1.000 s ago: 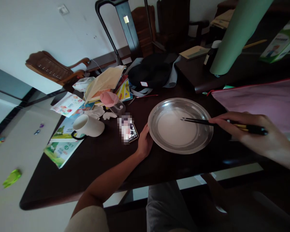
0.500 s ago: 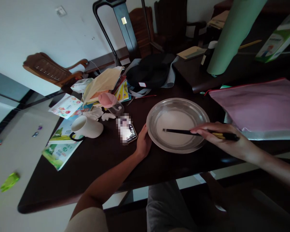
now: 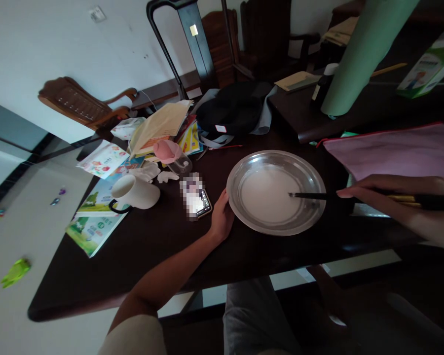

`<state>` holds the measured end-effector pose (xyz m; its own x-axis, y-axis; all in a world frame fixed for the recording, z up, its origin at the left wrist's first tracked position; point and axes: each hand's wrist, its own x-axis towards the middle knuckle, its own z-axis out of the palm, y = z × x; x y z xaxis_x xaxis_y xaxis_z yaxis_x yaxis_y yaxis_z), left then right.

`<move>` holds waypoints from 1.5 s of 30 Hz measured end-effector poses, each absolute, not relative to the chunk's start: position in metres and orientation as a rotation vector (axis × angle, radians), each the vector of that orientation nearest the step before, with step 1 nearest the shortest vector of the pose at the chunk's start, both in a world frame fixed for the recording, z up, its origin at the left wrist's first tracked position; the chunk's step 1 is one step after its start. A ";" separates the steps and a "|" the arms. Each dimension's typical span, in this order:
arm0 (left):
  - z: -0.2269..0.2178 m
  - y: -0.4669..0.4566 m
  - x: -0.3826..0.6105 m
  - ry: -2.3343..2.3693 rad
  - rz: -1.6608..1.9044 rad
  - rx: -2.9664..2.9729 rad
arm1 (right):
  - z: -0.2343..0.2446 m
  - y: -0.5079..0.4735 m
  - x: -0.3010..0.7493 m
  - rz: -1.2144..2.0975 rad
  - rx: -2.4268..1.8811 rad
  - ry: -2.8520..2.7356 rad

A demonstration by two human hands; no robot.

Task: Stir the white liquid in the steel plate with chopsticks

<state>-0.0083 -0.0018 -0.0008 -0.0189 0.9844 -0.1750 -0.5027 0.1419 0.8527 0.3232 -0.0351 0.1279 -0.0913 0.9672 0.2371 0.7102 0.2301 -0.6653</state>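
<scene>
A round metal basin stands on the dark table, with a pale, whitish layer in its bottom; whether it is liquid or powder I cannot tell. My left hand grips the basin's left side, thumb up at the rim and the other fingers partly hidden beneath. In my right hand are black chopsticks with gold bands near the thick end. They lie nearly level across the basin's right rim, tips above the whitish layer. My right fingers are closed round them, to the right of the basin.
Left of the basin lie a phone, a white mug, a pink-topped bottle and booklets. Behind it sits a black bag. A pink pouch and a green cylinder are on the right.
My right hand has moved right with the chopsticks, drawing their tips from the basin's middle toward its right side. My left hand keeps its place at the basin.
</scene>
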 end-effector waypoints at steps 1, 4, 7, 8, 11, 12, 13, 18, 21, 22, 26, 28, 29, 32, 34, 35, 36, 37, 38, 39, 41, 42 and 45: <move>-0.001 -0.002 -0.008 0.933 1.341 0.675 | 0.129 -0.037 0.325 0.549 -1.538 -1.870; -0.001 -0.002 -0.008 0.932 1.345 0.674 | 0.130 -0.040 0.321 0.723 -1.481 -1.892; 0.001 -0.002 -0.008 0.929 1.345 0.671 | 0.123 -0.040 0.305 0.851 -1.361 -1.906; 0.001 -0.002 -0.007 0.927 1.343 0.671 | 0.117 -0.039 0.298 0.879 -1.309 -1.910; 0.003 -0.002 -0.007 0.920 1.337 0.674 | 0.096 -0.031 0.284 0.872 -1.159 -1.926; 0.003 -0.002 -0.007 0.918 1.336 0.674 | 0.090 -0.028 0.281 0.853 -1.128 -1.933; 0.002 -0.002 -0.007 0.916 1.337 0.671 | 0.086 -0.024 0.280 0.822 -1.113 -1.938; -0.001 -0.001 -0.008 0.933 1.334 0.653 | 0.094 -0.015 0.292 0.693 -1.217 -1.900; -0.001 -0.001 -0.009 0.942 1.335 0.646 | 0.110 -0.022 0.306 0.645 -1.363 -1.880; -0.001 -0.001 -0.009 0.944 1.334 0.643 | 0.114 -0.025 0.312 0.636 -1.414 -1.878; 0.000 -0.002 -0.008 0.948 1.338 0.631 | 0.114 -0.037 0.334 0.673 -1.561 -1.823; 0.000 -0.002 -0.008 0.939 1.342 0.635 | 0.112 -0.042 0.335 0.717 -1.605 -1.773; 0.001 -0.002 -0.007 0.936 1.343 0.639 | 0.111 -0.044 0.333 0.755 -1.611 -1.756; 0.001 -0.002 -0.007 0.940 1.346 0.651 | 0.109 -0.045 0.312 0.887 -1.532 -1.745; 0.002 -0.002 -0.007 0.940 1.349 0.657 | 0.106 -0.042 0.296 0.949 -1.419 -1.777; 0.002 -0.002 -0.007 0.938 1.348 0.659 | 0.104 -0.040 0.289 0.955 -1.361 -1.791; 0.002 -0.002 -0.007 0.937 1.346 0.660 | 0.100 -0.037 0.283 0.946 -1.302 -1.806; 0.002 -0.002 -0.007 0.935 1.343 0.660 | 0.096 -0.034 0.279 0.924 -1.248 -1.820; 0.002 -0.002 -0.007 0.935 1.339 0.660 | 0.092 -0.031 0.276 0.886 -1.206 -1.831; 0.002 -0.002 -0.007 0.935 1.336 0.660 | 0.088 -0.027 0.275 0.841 -1.177 -1.842; 0.002 -0.002 -0.007 0.939 1.328 0.658 | 0.084 -0.021 0.276 0.746 -1.163 -1.859; 0.002 -0.002 -0.008 0.943 1.326 0.656 | 0.085 -0.019 0.279 0.701 -1.178 -1.858; 0.002 -0.002 -0.008 0.957 1.329 0.644 | 0.096 -0.018 0.290 0.621 -1.284 -1.838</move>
